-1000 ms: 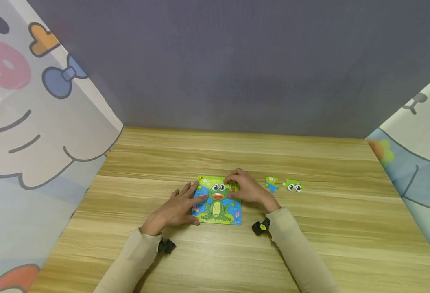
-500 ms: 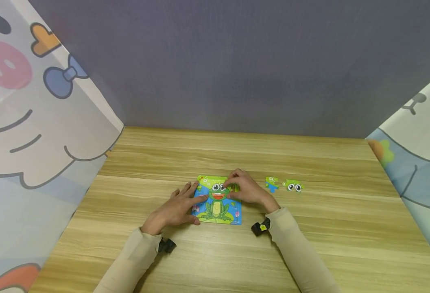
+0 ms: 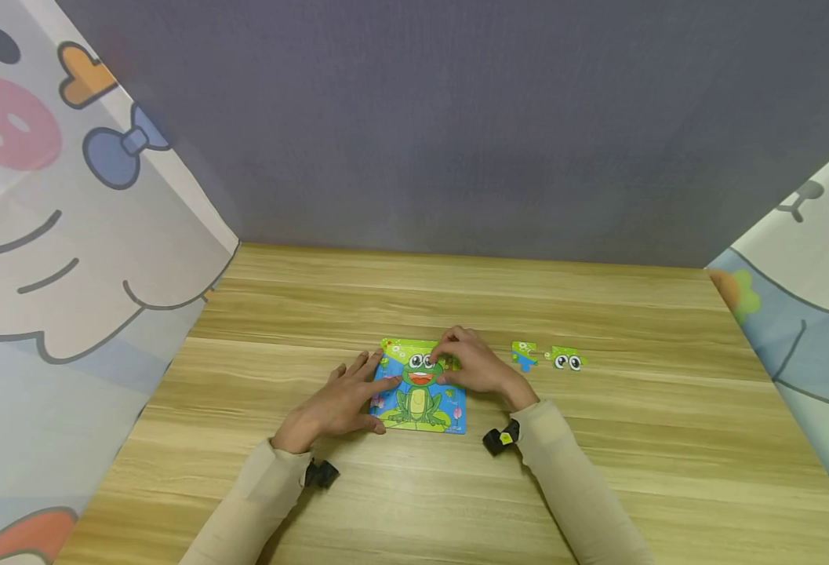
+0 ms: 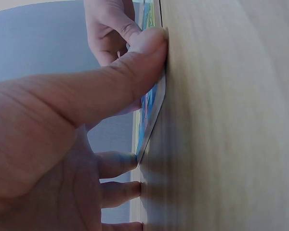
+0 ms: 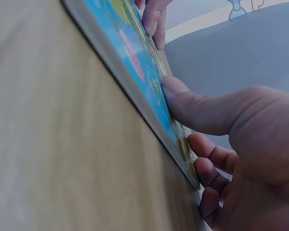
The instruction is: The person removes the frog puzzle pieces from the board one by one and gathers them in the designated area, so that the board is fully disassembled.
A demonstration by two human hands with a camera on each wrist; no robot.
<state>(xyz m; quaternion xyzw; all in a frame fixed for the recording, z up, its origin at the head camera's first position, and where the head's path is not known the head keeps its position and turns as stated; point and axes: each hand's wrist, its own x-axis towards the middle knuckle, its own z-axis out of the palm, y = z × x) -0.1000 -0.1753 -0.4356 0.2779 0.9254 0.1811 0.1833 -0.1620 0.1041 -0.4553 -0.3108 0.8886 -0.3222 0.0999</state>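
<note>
A square frog jigsaw puzzle in a shallow tray lies on the table, green along the top and blue lower down. My left hand spreads over its left side, the thumb at the lower left corner and an outstretched finger across the picture. In the left wrist view that thumb presses the tray's edge. My right hand bends over the upper right corner, thumb and fingers curled about a puzzle piece with green and tree print. In the right wrist view the thumb touches the picture; the piece is mostly hidden.
Two loose puzzle pieces lie right of the right hand: a green and blue one and one with frog eyes. The wood-grain table meets a grey panel at the back. Cartoon-printed panels stand at both sides.
The right index finger has slid slightly down and left over the puzzle, beside the frog's eye. The left hand, the puzzle and the loose pieces stay where they were.
</note>
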